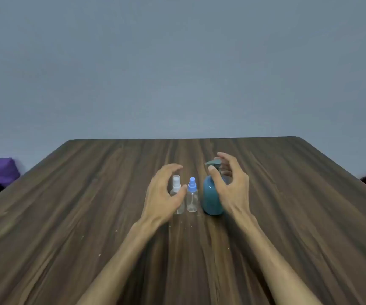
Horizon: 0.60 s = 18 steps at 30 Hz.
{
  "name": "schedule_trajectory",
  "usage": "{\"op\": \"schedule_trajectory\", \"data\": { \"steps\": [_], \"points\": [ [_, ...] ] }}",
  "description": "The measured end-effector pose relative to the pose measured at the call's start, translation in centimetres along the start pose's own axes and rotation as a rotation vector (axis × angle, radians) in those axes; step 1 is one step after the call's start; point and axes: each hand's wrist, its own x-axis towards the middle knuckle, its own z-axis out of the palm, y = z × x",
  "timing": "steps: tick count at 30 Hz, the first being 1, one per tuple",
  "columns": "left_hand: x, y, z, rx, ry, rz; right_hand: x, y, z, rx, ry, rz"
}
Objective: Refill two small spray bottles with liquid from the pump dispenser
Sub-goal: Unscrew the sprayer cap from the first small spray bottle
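Left hand (162,192) cups, unclosed, around the white-capped spray bottle (177,195); right hand (230,186) likewise around the teal pump dispenser (210,194), both poised to grip, holding nothing yet

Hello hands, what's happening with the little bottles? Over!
Left hand open, fingers curved around the white-capped spray bottle, no firm grip. Right hand open at the pump dispenser. Blue-capped spray bottle untouched. Nothing blocking.

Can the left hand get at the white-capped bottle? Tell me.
Probably yes. The left hand is already cupped open around the white-capped bottle, and nothing sits between them; the blue-capped bottle stands clear on the other side.
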Motion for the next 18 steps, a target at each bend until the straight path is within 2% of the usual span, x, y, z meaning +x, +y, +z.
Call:
{"op": "schedule_trajectory", "data": {
  "steps": [4,8,14,18],
  "points": [
    [-0.5,-0.6,0.7,-0.097,0.031,-0.087,-0.2,0.2,0.2,-0.064,-0.015,-0.016],
    [-0.5,-1.0,1.9,-0.174,0.068,-0.092,-0.3,0.5,0.3,-0.067,-0.011,-0.021],
    [-0.7,-0.9,2.8,-0.223,0.111,-0.147,-0.6,0.6,0.1,-0.079,0.081,-0.075],
    [-0.9,-1.2,2.5,-0.196,0.114,-0.134,-0.6,0.2,-0.2,-0.047,0.192,-0.211]
  ]
}}
